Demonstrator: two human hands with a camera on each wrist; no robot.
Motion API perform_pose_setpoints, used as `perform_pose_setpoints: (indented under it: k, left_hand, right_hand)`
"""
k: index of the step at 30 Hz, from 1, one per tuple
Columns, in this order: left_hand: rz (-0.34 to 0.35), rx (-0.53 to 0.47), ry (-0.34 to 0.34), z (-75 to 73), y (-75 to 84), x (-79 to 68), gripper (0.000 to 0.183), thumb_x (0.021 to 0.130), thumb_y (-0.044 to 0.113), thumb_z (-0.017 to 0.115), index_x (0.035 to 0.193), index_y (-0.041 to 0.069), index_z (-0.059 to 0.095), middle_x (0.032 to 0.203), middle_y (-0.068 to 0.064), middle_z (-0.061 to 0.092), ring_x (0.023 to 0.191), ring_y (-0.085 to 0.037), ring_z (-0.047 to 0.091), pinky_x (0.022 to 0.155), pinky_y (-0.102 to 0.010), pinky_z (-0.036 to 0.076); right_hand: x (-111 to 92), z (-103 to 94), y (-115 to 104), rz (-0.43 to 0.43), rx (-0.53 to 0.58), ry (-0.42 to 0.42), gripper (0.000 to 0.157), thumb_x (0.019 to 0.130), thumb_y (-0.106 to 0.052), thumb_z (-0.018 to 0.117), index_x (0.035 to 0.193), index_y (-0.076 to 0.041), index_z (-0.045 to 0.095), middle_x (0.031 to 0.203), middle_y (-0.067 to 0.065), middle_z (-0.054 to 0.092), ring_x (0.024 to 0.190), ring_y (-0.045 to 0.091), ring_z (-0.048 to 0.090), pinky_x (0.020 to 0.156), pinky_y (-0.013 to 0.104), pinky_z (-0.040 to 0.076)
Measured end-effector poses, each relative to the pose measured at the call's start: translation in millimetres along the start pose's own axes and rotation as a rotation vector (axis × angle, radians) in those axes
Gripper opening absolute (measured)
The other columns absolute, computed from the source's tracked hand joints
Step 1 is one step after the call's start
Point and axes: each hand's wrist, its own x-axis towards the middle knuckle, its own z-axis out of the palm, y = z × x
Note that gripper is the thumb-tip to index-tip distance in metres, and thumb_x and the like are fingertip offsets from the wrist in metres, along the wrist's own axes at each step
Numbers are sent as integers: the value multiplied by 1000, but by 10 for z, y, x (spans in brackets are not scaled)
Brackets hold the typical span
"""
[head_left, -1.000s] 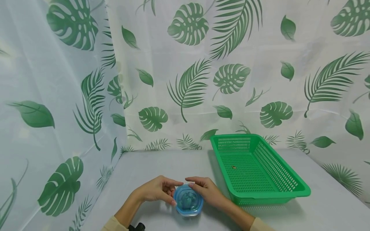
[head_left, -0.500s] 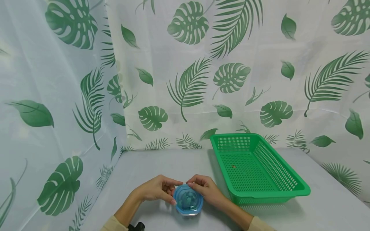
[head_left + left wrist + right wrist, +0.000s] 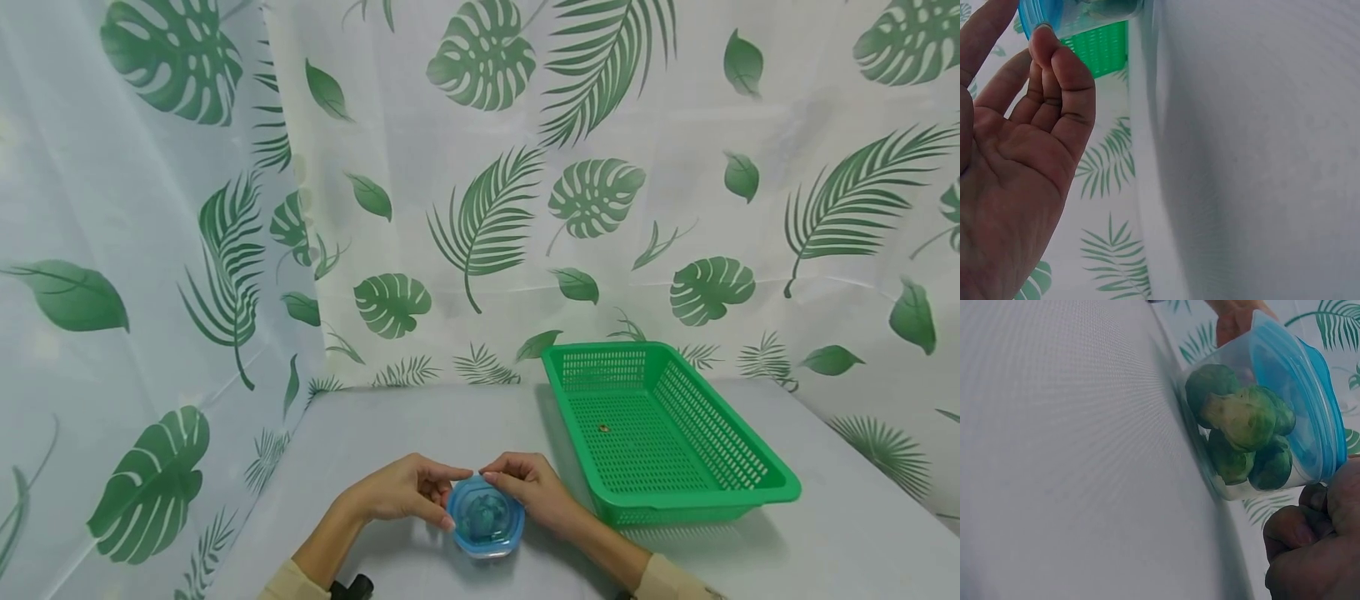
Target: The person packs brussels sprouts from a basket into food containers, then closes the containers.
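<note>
A small clear plastic container (image 3: 1242, 490) with a translucent blue lid (image 3: 489, 512) stands on the white table in front of me. Several green Brussels sprouts (image 3: 1244, 419) show through its wall in the right wrist view. My left hand (image 3: 405, 492) holds the left side of the lid, its thumb at the near left and its index finger at the far edge. At the far right rim, my right hand (image 3: 540, 496) pinches the lid's edge between thumb and curled index finger. The lid sits over the container's top; whether its edge is pressed down all round I cannot tell.
A green perforated basket (image 3: 697, 502) stands to the right, close to my right forearm, with a tiny brownish bit (image 3: 603, 428) on its floor. Near my left wrist is a black object (image 3: 352, 587). Leaf-print curtains (image 3: 450, 350) rise behind and beside the table.
The right index finger, stretched beyond the lid a second ago, has curled in to pinch its edge with the thumb. The left hand and container stay in place; the view shifts slightly.
</note>
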Motion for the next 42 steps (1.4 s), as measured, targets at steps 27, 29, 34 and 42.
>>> perform_pose_setpoints:
  k: [27, 29, 34, 42]
  left_hand:
    - [1, -3, -8, -2, -16, -17, 68, 85, 14, 87, 147, 10, 59, 89, 0, 69, 74, -7, 59, 67, -19, 50]
    - [6, 3, -10, -6, -22, -15, 69, 85, 16, 87, 148, 9, 59, 89, 1, 69, 74, -6, 59, 68, -18, 51]
    - [10, 10, -16, -16, -41, -14, 72, 85, 18, 88, 149, 7, 57, 90, 2, 70, 75, -6, 59, 69, -18, 52]
    - [5, 4, -18, -11, -32, 0, 69, 85, 15, 87, 148, 7, 58, 90, 0, 69, 74, -8, 58, 68, -19, 51]
  right_hand:
    - [-60, 17, 28, 129, 226, -35, 37, 109, -27, 54, 124, 5, 66, 112, -3, 75, 99, 8, 70, 82, 28, 59]
    - [-51, 7, 49, 127, 240, -38, 36, 109, -25, 56, 124, 5, 66, 111, -4, 75, 98, 7, 70, 82, 27, 59]
    - [-44, 1, 73, 153, 282, -55, 36, 108, -23, 58, 130, 6, 58, 99, -3, 73, 87, 8, 71, 70, 28, 61]
    - [-55, -3, 53, 136, 205, -45, 35, 107, -23, 59, 129, 5, 59, 83, -6, 65, 77, 4, 63, 64, 21, 55]
